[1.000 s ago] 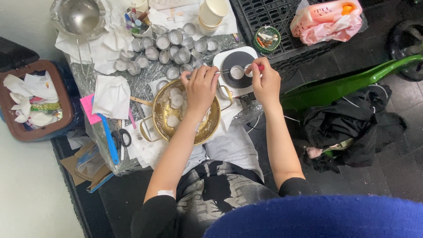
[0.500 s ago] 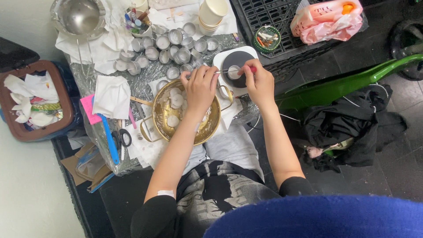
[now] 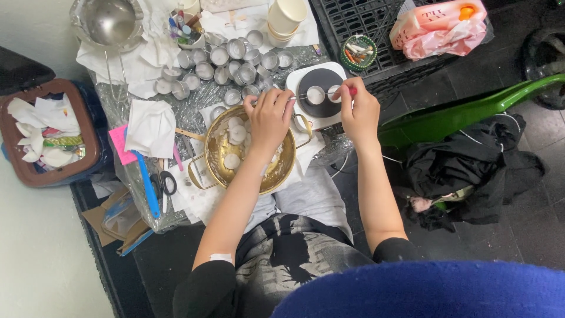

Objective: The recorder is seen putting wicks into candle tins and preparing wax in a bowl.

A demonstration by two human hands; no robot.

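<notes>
My left hand (image 3: 269,119) hovers over a brass bowl (image 3: 219,166) that holds a few white wax discs; its fingers curl near the bowl's far rim, and what they hold is hidden. My right hand (image 3: 359,111) grips a thin metal tool with a red handle (image 3: 352,91), whose tip lies across a small tin cup (image 3: 316,95) on a round black plate (image 3: 322,108) set in a white base. A second small cup (image 3: 333,92) sits beside it on the plate.
Several empty tin cups (image 3: 235,65) cluster behind the bowl on foil. Blue-handled scissors (image 3: 154,187) lie left of the bowl. Stacked paper cups (image 3: 286,16), a steel strainer (image 3: 109,20), a black crate (image 3: 376,29), a brown bin with tissues (image 3: 44,132), a green object (image 3: 465,112).
My right hand has shifted slightly right with the tool, which now lies across the cup on the black plate. My left hand stays over the bowl.
</notes>
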